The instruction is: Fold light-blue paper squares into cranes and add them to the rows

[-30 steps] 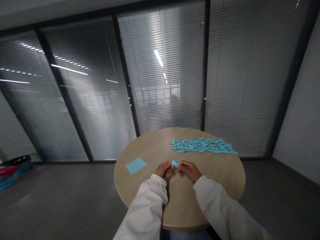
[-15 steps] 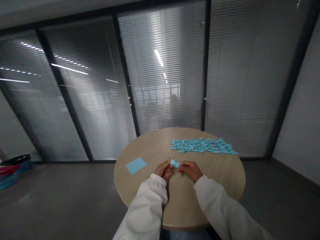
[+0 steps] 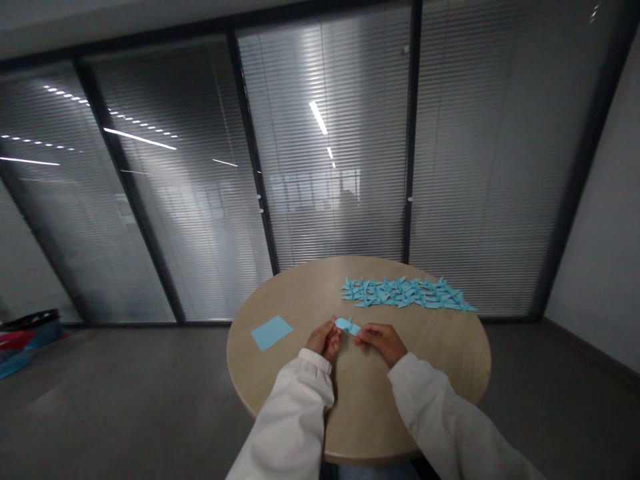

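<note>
Currently, the left hand and right hand hold a small folded piece of blue paper over the round wooden surface, at 12 o'clock from the wearer. Left-hand grip is closed on the piece's left end; right-hand fingertips pinch its right end. Step in hand is judged to be shaping a fold in this piece. Next move calls for a firm two-handed pinch and accurate creasing. Folded blue paper cranes lie massed in a band at 1 o'clock. A flat square blue paper sheet lies untouched at 11 o'clock. Red and blue baskets stand on the floor at 10 o'clock.
</note>
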`<state>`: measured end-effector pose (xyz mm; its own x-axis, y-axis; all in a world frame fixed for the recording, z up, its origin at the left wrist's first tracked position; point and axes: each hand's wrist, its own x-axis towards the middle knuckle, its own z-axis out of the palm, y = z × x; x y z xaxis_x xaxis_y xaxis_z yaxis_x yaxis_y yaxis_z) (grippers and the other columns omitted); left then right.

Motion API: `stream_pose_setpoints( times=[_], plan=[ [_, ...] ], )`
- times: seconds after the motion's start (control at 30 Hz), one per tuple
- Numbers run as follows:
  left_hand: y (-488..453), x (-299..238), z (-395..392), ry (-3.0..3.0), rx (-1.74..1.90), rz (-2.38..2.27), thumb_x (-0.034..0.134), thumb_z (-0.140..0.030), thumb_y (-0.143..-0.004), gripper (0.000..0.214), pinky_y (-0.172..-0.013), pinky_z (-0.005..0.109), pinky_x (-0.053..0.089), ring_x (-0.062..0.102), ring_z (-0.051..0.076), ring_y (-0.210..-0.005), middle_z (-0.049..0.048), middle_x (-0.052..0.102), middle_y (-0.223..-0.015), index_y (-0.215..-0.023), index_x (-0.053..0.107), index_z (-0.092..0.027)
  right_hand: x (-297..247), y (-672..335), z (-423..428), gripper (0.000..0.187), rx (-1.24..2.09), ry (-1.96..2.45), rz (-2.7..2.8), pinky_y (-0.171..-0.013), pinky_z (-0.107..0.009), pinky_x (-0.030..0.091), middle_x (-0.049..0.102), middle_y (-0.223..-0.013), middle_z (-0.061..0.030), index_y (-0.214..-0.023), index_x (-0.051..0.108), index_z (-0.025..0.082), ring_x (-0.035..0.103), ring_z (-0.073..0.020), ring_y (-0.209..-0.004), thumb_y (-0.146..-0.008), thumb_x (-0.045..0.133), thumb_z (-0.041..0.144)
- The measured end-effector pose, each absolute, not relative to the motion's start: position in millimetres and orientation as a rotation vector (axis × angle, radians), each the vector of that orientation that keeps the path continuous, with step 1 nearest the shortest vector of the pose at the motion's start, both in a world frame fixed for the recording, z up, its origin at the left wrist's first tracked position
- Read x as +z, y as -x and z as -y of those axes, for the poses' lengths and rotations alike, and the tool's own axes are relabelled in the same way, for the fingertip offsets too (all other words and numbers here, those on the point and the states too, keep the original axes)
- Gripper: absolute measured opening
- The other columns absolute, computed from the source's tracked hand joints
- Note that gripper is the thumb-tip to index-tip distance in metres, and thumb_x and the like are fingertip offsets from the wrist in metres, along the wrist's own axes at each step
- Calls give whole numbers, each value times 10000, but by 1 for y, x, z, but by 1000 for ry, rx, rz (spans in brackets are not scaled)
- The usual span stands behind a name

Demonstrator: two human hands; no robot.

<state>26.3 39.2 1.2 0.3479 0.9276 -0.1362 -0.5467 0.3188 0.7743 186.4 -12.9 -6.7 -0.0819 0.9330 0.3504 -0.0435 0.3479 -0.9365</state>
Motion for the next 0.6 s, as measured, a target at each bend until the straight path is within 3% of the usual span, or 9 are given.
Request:
stream_pose_setpoints(
  times=[0.2,0.43,0.6],
  plan=[
    [-26,0,-38,-847,1121,-714,613,-235,-681,136,-414,163,433,496,64,-406,-16,543,-475,-683,573,-106,-7,-186,12,236,1033,865,1303,-536,-238,412,615,-574,-24,-602,631,139,524,-115,-519,-636,636,372],
    [-29,3,-37,-648,1137,-662,564,-89,-679,45,-413,130,410,476,40,-402,-21,558,-506,-714,584,-107,-10,-185,11,227,1043,812,1312,-583,-244,414,622,-607,-30,-630,635,139,541,-126,-572,-655,629,364],
    [-29,4,-35,-693,1113,-684,550,-97,-680,47,-375,116,372,482,43,-405,-28,549,-479,-700,576,-131,-14,-186,7,202,1124,742,1151,-558,-234,403,594,-597,-4,-649,602,156,526,-116,-556,-651,639,356]
  ],
)
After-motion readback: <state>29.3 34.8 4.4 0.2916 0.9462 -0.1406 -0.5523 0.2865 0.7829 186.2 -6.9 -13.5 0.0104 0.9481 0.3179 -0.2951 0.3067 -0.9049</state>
